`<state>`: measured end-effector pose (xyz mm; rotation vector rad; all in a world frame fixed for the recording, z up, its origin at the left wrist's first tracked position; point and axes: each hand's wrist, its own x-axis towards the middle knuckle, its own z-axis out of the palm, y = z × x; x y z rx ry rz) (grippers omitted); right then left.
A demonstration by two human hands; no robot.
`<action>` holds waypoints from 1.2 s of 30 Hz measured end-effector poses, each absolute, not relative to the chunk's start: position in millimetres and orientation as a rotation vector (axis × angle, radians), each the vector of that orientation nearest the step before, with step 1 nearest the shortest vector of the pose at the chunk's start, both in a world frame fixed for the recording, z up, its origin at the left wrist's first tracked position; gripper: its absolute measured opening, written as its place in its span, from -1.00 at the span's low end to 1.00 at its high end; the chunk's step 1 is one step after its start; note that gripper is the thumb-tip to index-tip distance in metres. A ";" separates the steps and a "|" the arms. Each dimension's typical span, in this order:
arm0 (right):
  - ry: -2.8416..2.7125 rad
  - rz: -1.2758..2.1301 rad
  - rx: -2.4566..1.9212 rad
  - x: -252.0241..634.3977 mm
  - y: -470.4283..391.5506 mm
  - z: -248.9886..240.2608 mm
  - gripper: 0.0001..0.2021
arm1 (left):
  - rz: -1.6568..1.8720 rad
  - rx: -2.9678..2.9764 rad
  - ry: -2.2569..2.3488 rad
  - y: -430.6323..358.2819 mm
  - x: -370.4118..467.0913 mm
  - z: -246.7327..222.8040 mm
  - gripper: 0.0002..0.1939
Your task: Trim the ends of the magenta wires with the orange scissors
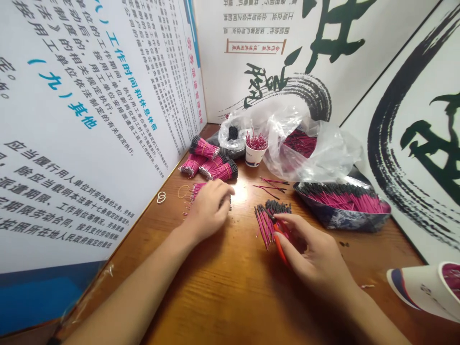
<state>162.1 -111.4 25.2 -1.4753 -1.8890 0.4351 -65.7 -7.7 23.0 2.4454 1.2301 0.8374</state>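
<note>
My right hand (312,247) is closed round orange-handled pliers (280,243), whose dark jaws rest over a loose pile of magenta sticks with black ends (264,226). To the left, my left hand (210,206) lies with curled fingers on a small group of similar sticks (197,190) and partly covers them; whether it grips any is hidden. Behind it are rubber-banded bundles (217,167) of the same sticks. A few single sticks (271,188) lie between the hands, farther back.
A dark tray (338,218) full of sticks stands at the right, with a clear plastic bag (323,155) behind. One paper cup (254,157) of sticks stands at the back; another (413,287) lies tipped at the right edge. Printed panels border the wooden table (215,297).
</note>
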 end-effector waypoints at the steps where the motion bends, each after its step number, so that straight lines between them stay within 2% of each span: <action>1: -1.880 0.434 -1.472 162.3 -110.8 24.1 -0.77 | 0.757 2.486 1.115 -14.0 -59.7 22.3 -0.80; 4: -1.836 0.458 -1.505 163.5 -109.0 20.4 -0.76 | 0.468 2.590 0.828 -33.7 -41.7 18.7 -0.78; 8: -1.810 0.467 -1.535 166.0 -107.8 16.1 -0.75 | 0.366 2.637 0.817 -46.9 -31.7 14.8 -0.81; 24: -1.849 0.547 -1.540 164.7 -106.6 18.6 -0.77 | 0.339 2.667 0.922 -47.8 -31.8 13.3 -0.89; 36: -1.862 0.526 -1.549 163.5 -107.0 20.0 -0.77 | 0.418 2.232 1.155 -43.2 -34.1 17.3 -0.86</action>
